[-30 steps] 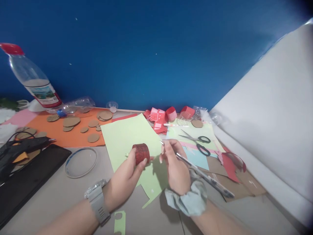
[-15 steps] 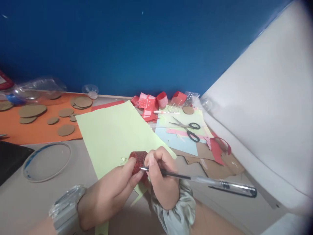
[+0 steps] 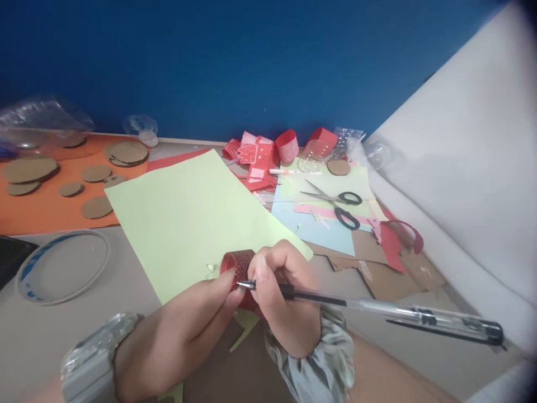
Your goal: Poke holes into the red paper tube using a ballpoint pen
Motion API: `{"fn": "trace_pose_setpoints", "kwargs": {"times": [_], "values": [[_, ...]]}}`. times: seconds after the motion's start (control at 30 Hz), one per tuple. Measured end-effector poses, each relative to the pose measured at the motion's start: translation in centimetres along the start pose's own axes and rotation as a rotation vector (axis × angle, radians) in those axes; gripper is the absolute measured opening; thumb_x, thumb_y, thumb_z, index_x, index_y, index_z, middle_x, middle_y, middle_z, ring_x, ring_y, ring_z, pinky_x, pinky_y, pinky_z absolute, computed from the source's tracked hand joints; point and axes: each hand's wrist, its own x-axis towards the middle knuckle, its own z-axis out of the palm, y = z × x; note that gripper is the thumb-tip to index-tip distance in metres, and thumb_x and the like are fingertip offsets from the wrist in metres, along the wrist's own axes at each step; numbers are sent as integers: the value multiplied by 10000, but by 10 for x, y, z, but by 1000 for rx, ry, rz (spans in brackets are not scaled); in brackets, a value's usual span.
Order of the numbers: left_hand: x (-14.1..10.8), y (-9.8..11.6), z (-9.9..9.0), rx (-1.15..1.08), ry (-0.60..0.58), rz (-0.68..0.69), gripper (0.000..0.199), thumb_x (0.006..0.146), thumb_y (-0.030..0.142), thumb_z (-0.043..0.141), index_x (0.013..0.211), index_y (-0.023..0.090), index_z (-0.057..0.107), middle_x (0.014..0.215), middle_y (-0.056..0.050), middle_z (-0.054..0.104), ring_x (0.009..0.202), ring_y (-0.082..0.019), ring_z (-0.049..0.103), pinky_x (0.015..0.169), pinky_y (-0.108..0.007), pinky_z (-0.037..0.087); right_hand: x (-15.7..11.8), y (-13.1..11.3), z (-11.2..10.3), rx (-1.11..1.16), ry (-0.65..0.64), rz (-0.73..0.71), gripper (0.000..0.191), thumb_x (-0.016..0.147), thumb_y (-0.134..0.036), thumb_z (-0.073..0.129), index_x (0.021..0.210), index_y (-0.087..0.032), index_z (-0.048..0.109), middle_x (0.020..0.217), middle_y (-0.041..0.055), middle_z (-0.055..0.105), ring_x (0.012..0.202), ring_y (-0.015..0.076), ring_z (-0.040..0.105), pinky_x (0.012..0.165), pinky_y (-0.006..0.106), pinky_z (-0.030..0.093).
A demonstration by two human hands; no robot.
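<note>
My left hand (image 3: 197, 319) pinches a small red patterned ring (image 3: 243, 264) between thumb and fingers, near the lower edge of a light green sheet (image 3: 188, 207). Just right of it, my right hand (image 3: 285, 296) is closed round a clear-barrelled pen (image 3: 369, 306). The pen's metal tip lies close to the ring, beside my left thumb; whether it touches is too small to tell. Small green scraps (image 3: 212, 268) lie left of the ring, and a cut green strip (image 3: 245, 330) shows below it.
Black-handled scissors (image 3: 346, 207) lie on pale sheets at the right, near brown cardboard (image 3: 394, 277). Red paper rings (image 3: 287, 146) stand by the blue wall. Cardboard discs (image 3: 96, 207) rest on orange paper (image 3: 50, 215) at the left, above a white hoop (image 3: 104, 263).
The view has moved closer and tilted a little. The pen's far end extends farther right in the frame. Both hands keep their holds, and the ring shows slightly more of its patterned side.
</note>
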Motion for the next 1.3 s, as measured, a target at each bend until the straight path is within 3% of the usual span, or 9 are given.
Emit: {"fn": "trace_pose_setpoints", "kwargs": {"times": [0.33,0.53,0.73,0.9,1.3], "values": [[4,1,-2,20,-5,64,284,1117,332,351,1161,261,623,1072,-4,732,978,-197,670,892,-261,561,5,1,2,-17,13,32,299,938,-253,566,699,-253,386,598,-59,388,540,117,364,515,270,334],[3,1,-4,145,-27,11,260,1106,346,350,985,248,559,909,1,677,870,-201,660,827,-277,554,6,1,-1,-15,-55,17,298,943,-219,556,701,-246,383,602,-65,380,540,108,354,518,261,324],[5,5,-5,116,-50,0,279,1112,352,310,939,257,507,881,13,652,795,-187,623,781,-275,523,5,4,-2,-9,-64,29,312,973,-220,532,716,-250,358,608,-68,341,552,113,334,516,259,307],[4,7,-6,90,-101,2,278,1118,342,292,964,255,506,930,13,676,835,-183,634,813,-267,522,6,4,-1,-9,-36,24,316,980,-230,526,712,-249,359,602,-72,328,543,111,313,512,265,288],[6,8,-4,48,-94,-2,281,1121,321,295,964,245,516,921,31,667,818,-160,613,818,-246,511,5,5,-1,25,-39,12,315,980,-209,539,715,-246,373,602,-79,344,536,104,318,504,257,285]]}}
